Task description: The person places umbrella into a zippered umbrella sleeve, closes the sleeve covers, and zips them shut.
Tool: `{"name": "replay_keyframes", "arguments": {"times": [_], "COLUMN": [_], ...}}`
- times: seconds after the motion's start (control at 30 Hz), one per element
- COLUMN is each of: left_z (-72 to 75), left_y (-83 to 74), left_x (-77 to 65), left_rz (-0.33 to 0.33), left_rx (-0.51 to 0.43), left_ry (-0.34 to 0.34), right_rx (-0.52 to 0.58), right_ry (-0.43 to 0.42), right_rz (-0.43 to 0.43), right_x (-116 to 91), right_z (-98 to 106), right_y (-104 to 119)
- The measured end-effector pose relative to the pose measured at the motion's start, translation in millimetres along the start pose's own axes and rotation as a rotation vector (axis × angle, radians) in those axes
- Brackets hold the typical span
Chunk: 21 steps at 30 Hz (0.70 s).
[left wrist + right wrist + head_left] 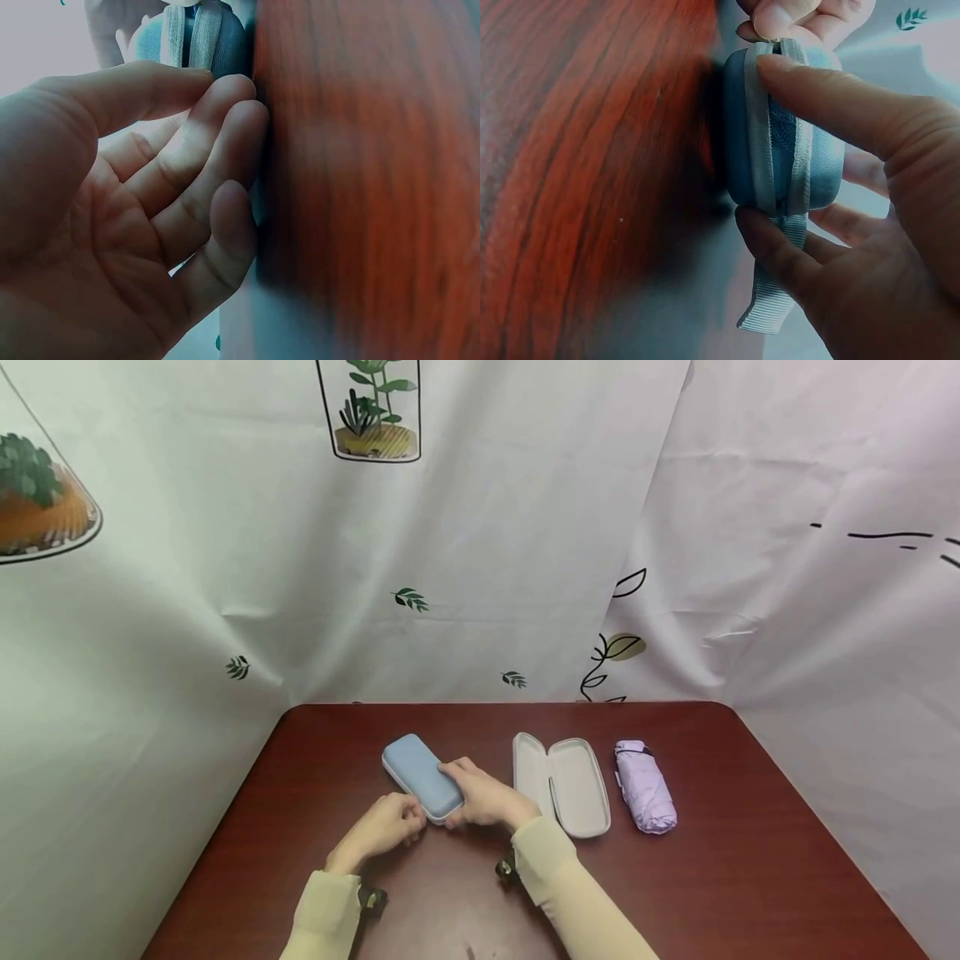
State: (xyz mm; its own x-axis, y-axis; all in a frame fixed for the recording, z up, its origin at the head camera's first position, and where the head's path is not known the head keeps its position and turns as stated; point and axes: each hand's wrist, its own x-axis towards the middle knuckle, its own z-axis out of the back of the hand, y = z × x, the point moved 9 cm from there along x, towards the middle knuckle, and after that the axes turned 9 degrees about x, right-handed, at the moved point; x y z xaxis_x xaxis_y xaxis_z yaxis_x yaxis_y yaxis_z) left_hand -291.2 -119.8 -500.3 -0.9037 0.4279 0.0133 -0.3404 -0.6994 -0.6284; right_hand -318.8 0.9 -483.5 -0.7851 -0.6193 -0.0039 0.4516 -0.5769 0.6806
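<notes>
A light-blue zippered hard case (422, 772) lies on the table, slanted, with its near end towards me. My right hand (486, 797) grips its right side near that end, fingers over the top and thumb low. In the right wrist view the pale zipper tape (801, 161) is parted along the near end, and a ribbed grey strap (769, 306) hangs off it. My left hand (382, 828) is at the near left corner, its thumb and forefinger pinching at the zipper; the zipper pull itself is mostly hidden by the fingertips.
Right of the blue case lies an opened, cream-lined case (581, 785) with a thin dark strip near its fold. Farther right is a folded lilac umbrella (647, 789). A white patterned cloth (465, 643) hangs behind the reddish-brown table (712, 885).
</notes>
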Motion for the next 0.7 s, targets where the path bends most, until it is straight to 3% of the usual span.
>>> {"name": "replay_keyframes", "arguments": {"times": [0.2, 0.47, 0.7], "left_z": [1.3, -0.2, 0.9], "left_y": [0.9, 2.2, 3.0], "left_x": [1.0, 2.6, 0.3], "left_rz": [0.001, -0.008, 0.000], "left_rx": [0.000, 0.002, -0.006], "left_ry": [-0.005, -0.003, -0.005], "right_rx": [-0.053, -0.254, -0.379], "right_ry": [-0.011, -0.015, -0.003], "right_rz": [0.035, 0.049, 0.113], "right_x": [-2, -1, 1], "right_z": [-1, -2, -3], "right_y": [3, 7, 17]}}
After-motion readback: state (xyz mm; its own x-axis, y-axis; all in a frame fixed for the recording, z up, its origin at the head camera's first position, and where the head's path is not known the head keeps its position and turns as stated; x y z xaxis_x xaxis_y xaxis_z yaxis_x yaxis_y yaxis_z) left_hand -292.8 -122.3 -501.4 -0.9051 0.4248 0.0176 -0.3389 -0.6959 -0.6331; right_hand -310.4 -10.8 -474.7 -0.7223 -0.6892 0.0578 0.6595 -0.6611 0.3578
